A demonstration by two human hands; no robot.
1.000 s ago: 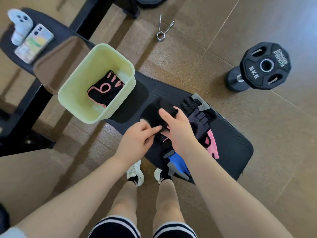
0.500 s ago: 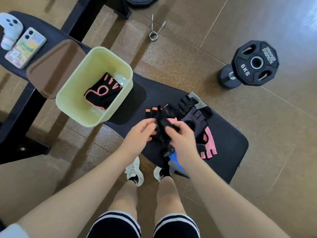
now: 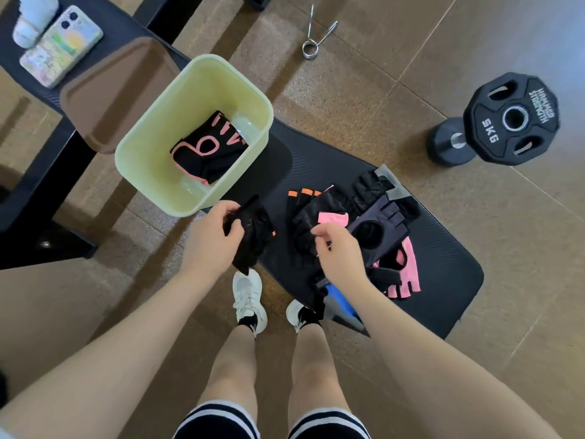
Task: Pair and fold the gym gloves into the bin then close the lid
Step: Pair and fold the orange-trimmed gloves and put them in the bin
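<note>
Dumbbell (image 3: 493, 122) beside mat (image 3: 443, 267), bin (image 3: 152, 160)

Left hand (image 3: 211, 236) curled, gripping; right hand (image 3: 338, 252) pinching

Bright, warm daylight, source toward 1–2 o'clock: floor (image 3: 474, 33) washed pale there. Long soft shadows run toward 7–8 o'clock. Sheen on brown lid (image 3: 120, 90) and weight plate (image 3: 512, 118). Wide-angle bowing at frame edges; forearms stretched at 6 o'clock. Slight motion softness on left hand (image 3: 210, 239); black gloves lose detail.
</note>
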